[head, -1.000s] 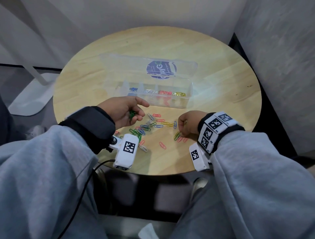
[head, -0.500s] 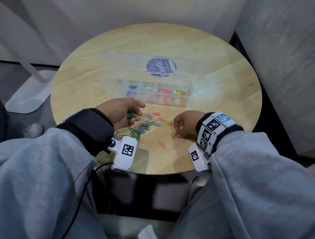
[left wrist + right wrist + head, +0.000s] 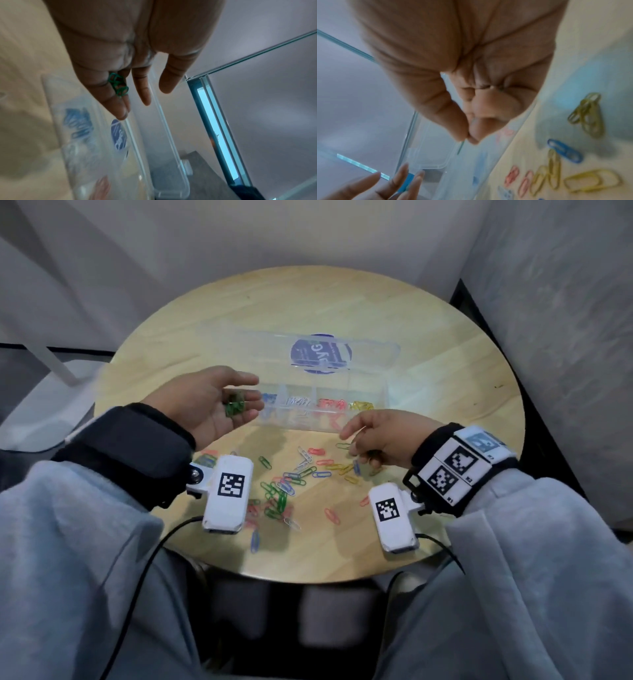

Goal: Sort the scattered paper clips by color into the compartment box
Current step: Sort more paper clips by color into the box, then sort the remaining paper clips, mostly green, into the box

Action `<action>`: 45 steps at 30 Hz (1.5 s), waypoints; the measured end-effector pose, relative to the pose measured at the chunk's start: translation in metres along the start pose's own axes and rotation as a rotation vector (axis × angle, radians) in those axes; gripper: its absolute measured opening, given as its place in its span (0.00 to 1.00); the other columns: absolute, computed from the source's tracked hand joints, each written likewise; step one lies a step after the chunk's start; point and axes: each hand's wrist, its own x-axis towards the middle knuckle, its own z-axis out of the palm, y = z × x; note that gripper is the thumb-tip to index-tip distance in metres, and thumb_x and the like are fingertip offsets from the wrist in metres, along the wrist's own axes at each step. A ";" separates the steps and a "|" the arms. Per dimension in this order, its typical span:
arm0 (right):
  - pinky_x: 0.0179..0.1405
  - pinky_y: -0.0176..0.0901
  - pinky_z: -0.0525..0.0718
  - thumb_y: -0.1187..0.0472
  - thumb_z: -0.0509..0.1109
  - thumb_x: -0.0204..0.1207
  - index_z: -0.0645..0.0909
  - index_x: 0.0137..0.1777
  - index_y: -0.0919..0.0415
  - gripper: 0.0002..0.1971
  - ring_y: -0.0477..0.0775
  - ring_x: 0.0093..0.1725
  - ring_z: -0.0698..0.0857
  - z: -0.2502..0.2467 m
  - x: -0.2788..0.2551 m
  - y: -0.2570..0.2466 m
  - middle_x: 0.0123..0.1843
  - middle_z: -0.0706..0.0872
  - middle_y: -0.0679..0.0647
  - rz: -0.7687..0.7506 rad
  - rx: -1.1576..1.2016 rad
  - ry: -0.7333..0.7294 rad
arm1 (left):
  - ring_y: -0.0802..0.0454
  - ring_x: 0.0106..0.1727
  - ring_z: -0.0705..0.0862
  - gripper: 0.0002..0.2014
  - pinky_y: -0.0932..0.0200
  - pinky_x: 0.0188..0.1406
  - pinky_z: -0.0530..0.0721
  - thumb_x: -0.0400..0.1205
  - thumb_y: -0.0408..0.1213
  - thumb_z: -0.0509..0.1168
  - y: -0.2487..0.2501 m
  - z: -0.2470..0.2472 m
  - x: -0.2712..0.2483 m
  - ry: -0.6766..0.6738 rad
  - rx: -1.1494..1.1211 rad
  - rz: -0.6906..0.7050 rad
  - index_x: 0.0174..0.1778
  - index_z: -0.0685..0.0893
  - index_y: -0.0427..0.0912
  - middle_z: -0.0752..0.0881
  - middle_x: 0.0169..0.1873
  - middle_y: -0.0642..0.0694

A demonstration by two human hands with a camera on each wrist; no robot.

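Observation:
My left hand (image 3: 246, 392) is palm up over the left end of the clear compartment box (image 3: 308, 424), with several green paper clips (image 3: 234, 406) lying on its nearly straight fingers (image 3: 120, 102). The same green clips (image 3: 118, 85) show in the left wrist view. My right hand (image 3: 349, 440) hovers at the box's front right and pinches one green clip (image 3: 460, 148) between thumb and forefinger. Compartments hold blue (image 3: 269, 398), silver (image 3: 298, 402), red (image 3: 330, 404) and yellow clips (image 3: 363, 405). The leftmost compartment is hidden behind my left hand.
Mixed loose clips (image 3: 294, 477) lie scattered on the round wooden table (image 3: 445, 405) between my wrists. The box's open lid (image 3: 239, 350), with a blue sticker, lies flat behind it. A grey wall stands close on the right; the table's near edge is at my lap.
My left hand rose from the pile to the box's left end and turned palm up with the green clips. My right hand lifted a green clip off the table toward the box.

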 end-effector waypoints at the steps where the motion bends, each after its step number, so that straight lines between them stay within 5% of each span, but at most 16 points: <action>1: 0.18 0.32 0.76 0.79 0.59 0.76 0.78 0.42 0.59 0.14 0.49 0.26 0.76 0.001 0.001 -0.002 0.29 0.77 0.57 -0.010 0.059 -0.007 | 0.50 0.41 0.82 0.11 0.68 0.33 0.86 0.83 0.34 0.54 0.005 -0.005 0.004 0.007 -0.028 0.009 0.40 0.80 0.39 0.80 0.39 0.40; 7: 0.18 0.29 0.75 0.79 0.51 0.79 0.78 0.38 0.66 0.16 0.45 0.22 0.76 0.015 0.006 -0.017 0.31 0.77 0.55 -0.007 0.368 -0.008 | 0.44 0.48 0.82 0.13 0.59 0.53 0.83 0.83 0.36 0.50 0.015 -0.032 0.028 0.043 -0.208 -0.001 0.42 0.80 0.37 0.79 0.45 0.37; 11: 0.23 0.30 0.82 0.76 0.48 0.79 0.76 0.38 0.68 0.16 0.46 0.22 0.80 0.030 0.019 -0.048 0.30 0.78 0.57 -0.043 0.612 0.028 | 0.43 0.51 0.81 0.16 0.57 0.51 0.83 0.84 0.39 0.49 0.018 -0.049 0.038 0.031 -0.249 -0.009 0.42 0.80 0.38 0.78 0.48 0.36; 15: 0.27 0.32 0.85 0.75 0.48 0.79 0.77 0.40 0.70 0.16 0.52 0.33 0.78 0.056 0.045 -0.088 0.36 0.76 0.60 -0.055 0.618 0.025 | 0.41 0.56 0.80 0.17 0.57 0.50 0.82 0.84 0.42 0.49 0.021 -0.064 0.044 -0.001 -0.296 -0.023 0.45 0.80 0.37 0.78 0.52 0.34; 20: 0.37 0.38 0.85 0.75 0.48 0.77 0.75 0.48 0.71 0.13 0.57 0.39 0.79 0.085 0.077 -0.119 0.43 0.76 0.63 -0.016 0.659 0.058 | 0.44 0.50 0.75 0.18 0.56 0.57 0.75 0.84 0.48 0.50 0.019 -0.068 0.052 -0.035 -0.288 -0.013 0.48 0.80 0.40 0.74 0.52 0.37; 24: 0.35 0.39 0.76 0.76 0.49 0.76 0.69 0.54 0.69 0.12 0.54 0.34 0.73 0.102 0.091 -0.133 0.41 0.71 0.61 -0.007 0.645 0.098 | 0.41 0.77 0.66 0.22 0.51 0.75 0.63 0.85 0.50 0.47 0.020 -0.064 0.047 -0.100 -0.330 0.011 0.61 0.78 0.41 0.65 0.75 0.29; 27: 0.34 0.38 0.71 0.76 0.48 0.76 0.70 0.55 0.68 0.13 0.51 0.30 0.68 0.107 0.094 -0.131 0.37 0.72 0.65 -0.007 0.636 0.120 | 0.41 0.84 0.53 0.23 0.50 0.78 0.57 0.84 0.52 0.45 0.023 -0.059 0.041 -0.140 -0.345 0.017 0.65 0.76 0.42 0.58 0.80 0.29; 29: 0.44 0.39 0.79 0.74 0.52 0.79 0.74 0.63 0.72 0.16 0.57 0.42 0.80 0.103 0.091 -0.127 0.56 0.81 0.76 -0.016 0.604 0.169 | 0.43 0.84 0.55 0.23 0.50 0.79 0.56 0.84 0.52 0.46 0.025 -0.059 0.040 -0.127 -0.341 0.032 0.65 0.77 0.43 0.61 0.79 0.31; 31: 0.51 0.38 0.81 0.73 0.53 0.80 0.77 0.65 0.70 0.18 0.57 0.56 0.83 0.092 0.082 -0.120 0.61 0.82 0.68 -0.031 0.537 0.220 | 0.45 0.78 0.67 0.18 0.52 0.75 0.64 0.84 0.49 0.51 0.027 -0.062 0.039 -0.091 -0.297 0.053 0.57 0.80 0.44 0.73 0.72 0.36; 33: 0.45 0.35 0.82 0.72 0.52 0.80 0.81 0.54 0.64 0.16 0.49 0.44 0.85 0.074 0.067 -0.109 0.47 0.84 0.58 -0.036 0.459 0.244 | 0.47 0.59 0.81 0.11 0.56 0.60 0.76 0.82 0.45 0.56 0.028 -0.060 0.036 -0.047 -0.213 0.075 0.45 0.80 0.44 0.82 0.53 0.42; 36: 0.33 0.35 0.84 0.69 0.55 0.80 0.80 0.41 0.59 0.13 0.48 0.31 0.84 0.047 0.033 -0.085 0.37 0.84 0.55 -0.031 0.353 0.315 | 0.52 0.36 0.82 0.05 0.60 0.38 0.78 0.81 0.41 0.60 0.024 -0.051 0.028 -0.027 0.022 0.106 0.42 0.79 0.45 0.83 0.37 0.47; 39: 0.27 0.35 0.80 0.73 0.58 0.79 0.78 0.41 0.57 0.12 0.50 0.32 0.81 0.032 0.001 -0.052 0.37 0.81 0.54 -0.024 0.222 0.363 | 0.53 0.31 0.79 0.02 0.61 0.28 0.73 0.80 0.38 0.62 0.013 -0.036 0.019 -0.153 0.473 0.145 0.41 0.78 0.47 0.82 0.35 0.49; 45: 0.33 0.39 0.77 0.65 0.65 0.77 0.79 0.43 0.54 0.06 0.49 0.34 0.79 0.031 -0.004 0.005 0.36 0.82 0.50 0.125 -0.362 0.261 | 0.58 0.31 0.77 0.03 0.63 0.32 0.72 0.72 0.40 0.67 -0.029 -0.013 -0.006 -0.357 1.384 0.147 0.40 0.81 0.51 0.80 0.31 0.54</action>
